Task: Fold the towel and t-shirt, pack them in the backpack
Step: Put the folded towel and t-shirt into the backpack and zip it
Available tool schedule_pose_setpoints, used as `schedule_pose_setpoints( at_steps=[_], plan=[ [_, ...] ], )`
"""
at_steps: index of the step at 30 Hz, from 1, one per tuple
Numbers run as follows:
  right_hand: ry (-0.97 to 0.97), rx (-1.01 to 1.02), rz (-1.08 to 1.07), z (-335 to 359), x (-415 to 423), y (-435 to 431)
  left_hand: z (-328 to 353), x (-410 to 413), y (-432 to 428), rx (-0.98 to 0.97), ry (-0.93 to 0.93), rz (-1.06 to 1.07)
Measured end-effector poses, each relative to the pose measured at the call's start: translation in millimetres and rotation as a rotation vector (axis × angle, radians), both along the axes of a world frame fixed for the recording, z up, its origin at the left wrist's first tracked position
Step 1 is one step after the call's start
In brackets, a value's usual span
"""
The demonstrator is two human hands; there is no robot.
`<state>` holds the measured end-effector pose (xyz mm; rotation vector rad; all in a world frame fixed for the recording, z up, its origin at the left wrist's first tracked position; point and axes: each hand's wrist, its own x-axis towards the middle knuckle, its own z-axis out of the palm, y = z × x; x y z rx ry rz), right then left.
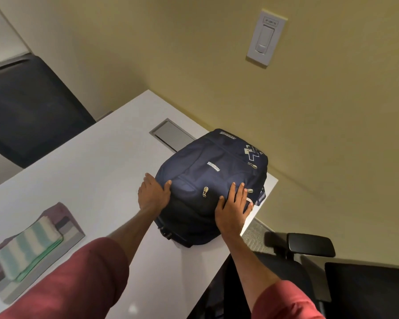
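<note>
Both hands are on the backpack [213,168]. Left hand [153,195] lies flat against its left flank, thumb over the top edge, fingers fairly straight and pressing, not gripping. Right hand [235,206] is spread wide on the near right shoulder of the bag, palm down, fingertips just beside a pale zip pull [250,191]. Red sleeves [78,279] cover both forearms.

That backpack is navy woven fabric, rounded and plump, lying on its back with white lettering facing up and a second zip pull [205,191] between the two hands. It sits at the right end of the white, smooth worktop [90,171], close to the wall and right up to the right edge.

Well apart, at the near left, the towel [29,247] is folded into a soft mint-and-white striped block, resting on the folded t-shirt [60,211], purple with grey bands. Bare worktop runs between that pile and the bag. A grey rectangular cable hatch [173,134] sits just behind the backpack, and a black chair armrest [310,246] stands off the right edge.
</note>
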<state>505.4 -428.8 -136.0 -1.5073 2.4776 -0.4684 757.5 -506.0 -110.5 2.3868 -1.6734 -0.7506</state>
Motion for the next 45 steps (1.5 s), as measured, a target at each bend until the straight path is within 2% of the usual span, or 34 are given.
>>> schedule_pose_setpoints(
  at_steps=[3,5,8,12,16,23,32,35,37,42,45],
  plan=[
    [-0.008,0.007,0.016,0.3,-1.4,2.3,3.0,3.1,6.0,0.056,-0.004,0.029],
    [-0.014,0.013,-0.003,3.1,-0.6,4.5,8.2,2.1,9.2,0.055,-0.038,-0.035],
    [-0.087,0.044,-0.115,10.0,2.7,10.0,14.9,0.9,13.0,0.006,-0.086,-0.110],
    [-0.152,0.124,-0.208,11.4,11.1,22.5,20.4,5.0,22.9,0.004,-0.038,-0.110],
    [-0.086,0.212,-0.114,12.1,12.2,33.3,27.3,11.4,47.3,0.036,-0.056,-0.116],
    [-0.189,0.147,-0.038,5.4,30.6,64.0,25.8,47.1,111.2,0.037,-0.030,-0.109],
    [-0.191,0.210,0.102,8.8,82.1,111.5,-0.7,114.9,199.1,0.004,0.074,-0.014],
    [-0.220,0.192,0.161,11.5,103.5,123.1,-1.3,129.7,231.7,-0.103,0.061,0.043],
    [-0.216,0.160,0.210,8.6,118.2,128.1,1.8,139.9,253.4,-0.194,0.117,0.064],
    [-0.210,0.139,0.314,-1.7,146.2,124.4,-15.4,171.0,278.4,-0.100,0.274,0.105],
    [-0.198,0.129,0.373,0.5,159.4,116.4,-37.8,188.5,281.1,-0.153,0.292,0.147]
  ],
)
